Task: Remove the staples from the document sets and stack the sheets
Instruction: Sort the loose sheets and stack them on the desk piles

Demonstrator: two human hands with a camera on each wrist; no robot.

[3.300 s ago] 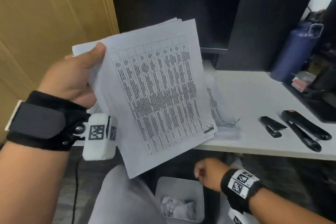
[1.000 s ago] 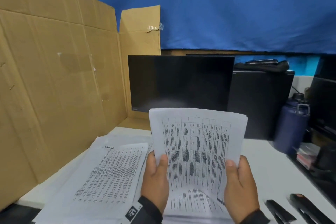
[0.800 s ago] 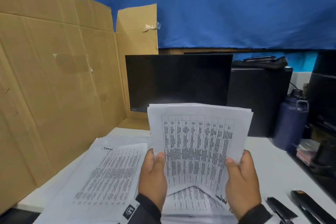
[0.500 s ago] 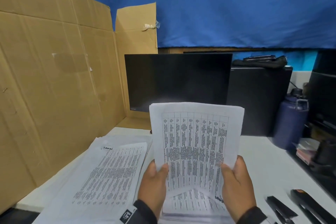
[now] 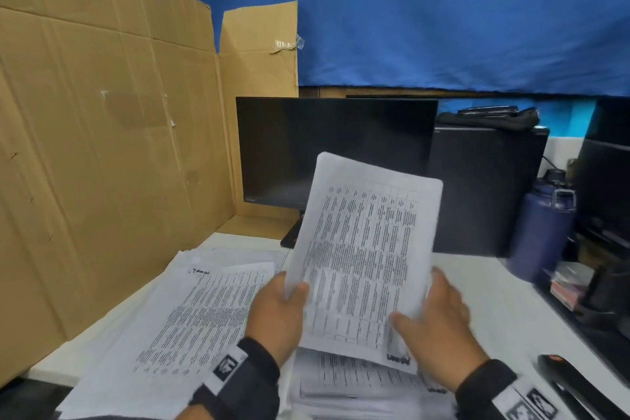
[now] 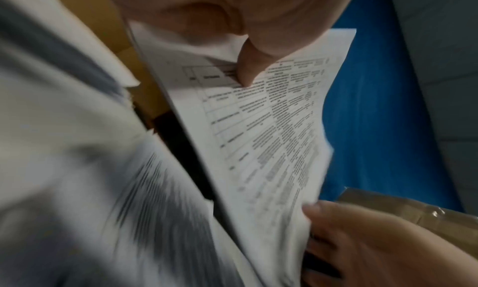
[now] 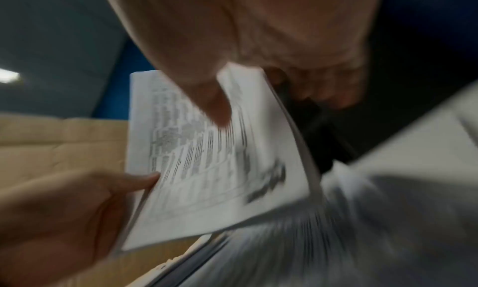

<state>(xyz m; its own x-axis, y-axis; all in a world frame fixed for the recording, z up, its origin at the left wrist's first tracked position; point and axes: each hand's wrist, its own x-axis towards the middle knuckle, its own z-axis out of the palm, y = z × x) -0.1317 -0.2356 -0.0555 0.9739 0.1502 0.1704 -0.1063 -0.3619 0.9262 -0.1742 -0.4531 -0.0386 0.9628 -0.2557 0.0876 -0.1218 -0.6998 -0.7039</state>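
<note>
A printed document set with table text is held up over the desk, its top leaning right. My left hand pinches its lower left edge, thumb on the front. On the lower right edge my right hand grips it, thumb in front and fingers behind. The left wrist view shows my thumb pressed on the document set; the blurred right wrist view shows the same of the document set. Below lies a stack of sheets. More loose sheets spread to the left.
A cardboard wall closes the left side. A dark monitor and a black box stand behind. A blue bottle is at the right, and a black stapler lies near the front right of the white desk.
The document set, upright and squared between both hands before, now leans to the right. My right hand has slid down towards its lower right corner.
</note>
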